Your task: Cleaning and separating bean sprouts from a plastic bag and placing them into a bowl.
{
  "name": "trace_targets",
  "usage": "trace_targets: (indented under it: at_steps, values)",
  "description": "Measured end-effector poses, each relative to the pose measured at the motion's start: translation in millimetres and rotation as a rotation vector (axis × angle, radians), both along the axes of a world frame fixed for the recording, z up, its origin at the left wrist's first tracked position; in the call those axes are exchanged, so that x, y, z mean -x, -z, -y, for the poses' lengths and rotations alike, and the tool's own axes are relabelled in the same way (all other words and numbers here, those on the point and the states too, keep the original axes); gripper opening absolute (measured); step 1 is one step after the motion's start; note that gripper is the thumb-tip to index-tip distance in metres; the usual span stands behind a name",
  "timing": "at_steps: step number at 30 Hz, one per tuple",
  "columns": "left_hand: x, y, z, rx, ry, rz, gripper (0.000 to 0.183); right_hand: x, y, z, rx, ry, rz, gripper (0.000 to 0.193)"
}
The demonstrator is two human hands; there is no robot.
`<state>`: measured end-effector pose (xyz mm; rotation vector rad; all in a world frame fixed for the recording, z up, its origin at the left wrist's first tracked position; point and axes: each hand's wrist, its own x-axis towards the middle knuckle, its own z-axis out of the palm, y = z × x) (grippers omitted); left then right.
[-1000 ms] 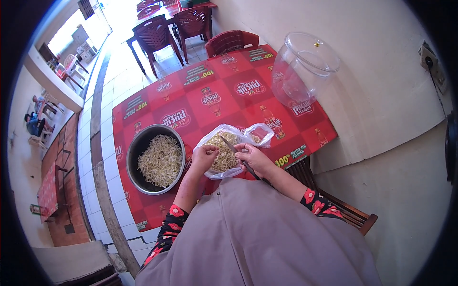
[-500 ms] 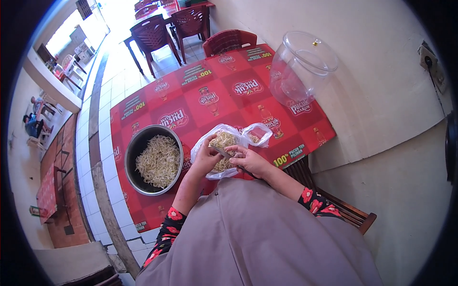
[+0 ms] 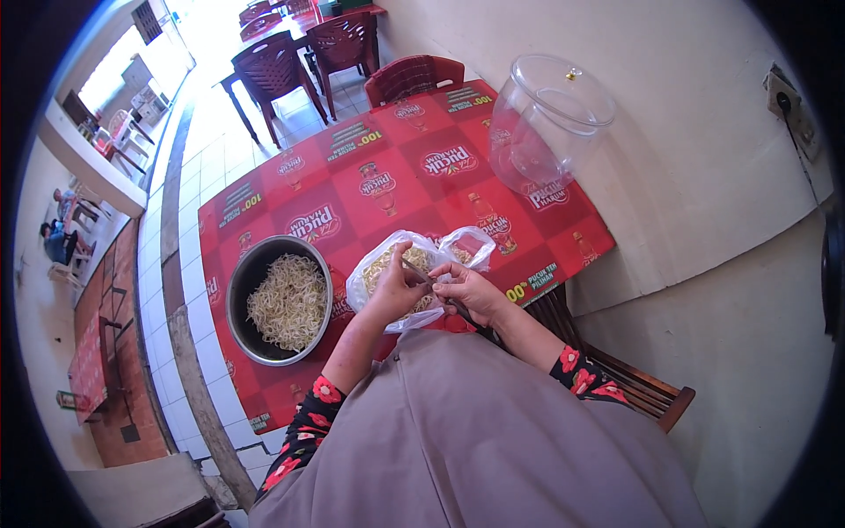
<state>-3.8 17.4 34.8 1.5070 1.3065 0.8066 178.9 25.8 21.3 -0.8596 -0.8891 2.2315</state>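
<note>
Bean sprouts (image 3: 385,265) fill an open white plastic bag (image 3: 356,294) at the table's near edge. Over this bag my right hand (image 3: 471,292) is closed round a small knife (image 3: 415,270), its dark handle running back under the palm and its blade pointing to the far left. My left hand (image 3: 398,289) is bent close by the blade, thumb and fingers drawn together; whatever they pinch is too small to make out. A deep metal bowl (image 3: 232,310) stands to the left, with a heap of sprouts (image 3: 286,302) in it.
Beside the bag's far right lies a small white plastic bag (image 3: 482,244) with scraps in it. A clear lidded plastic container (image 3: 550,123) stands at the table's far right by the wall. Red chairs (image 3: 414,81) are beyond the red-covered table (image 3: 339,189); a slatted wooden chair (image 3: 629,383) is at right.
My left hand has shifted slightly right, its fingers now raised beside the blade. My right hand has moved a little right with the knife. The whole view has shifted slightly.
</note>
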Motion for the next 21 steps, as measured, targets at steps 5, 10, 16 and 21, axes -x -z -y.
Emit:
trace_targets:
  at_steps: [5,10,16,21]
  values:
    - [12.3,10.2,4.8,-0.003,-0.028,0.069,0.071,-6.6,1.4,-14.2,-0.046,0.14,0.107,0.022]
    - [66.7,15.6,19.1,-0.045,-0.361,0.02,0.054,-23.0,14.1,-45.2,-0.279,0.338,0.483,0.021]
    - [156.6,42.2,53.3,-0.053,-0.653,-0.57,0.026,-34.5,47.2,-67.3,-0.396,0.414,0.785,0.025]
    - [177.4,57.5,65.3,-0.068,-0.728,-0.883,0.012,-22.6,35.3,-61.6,-0.497,0.499,0.832,0.028]
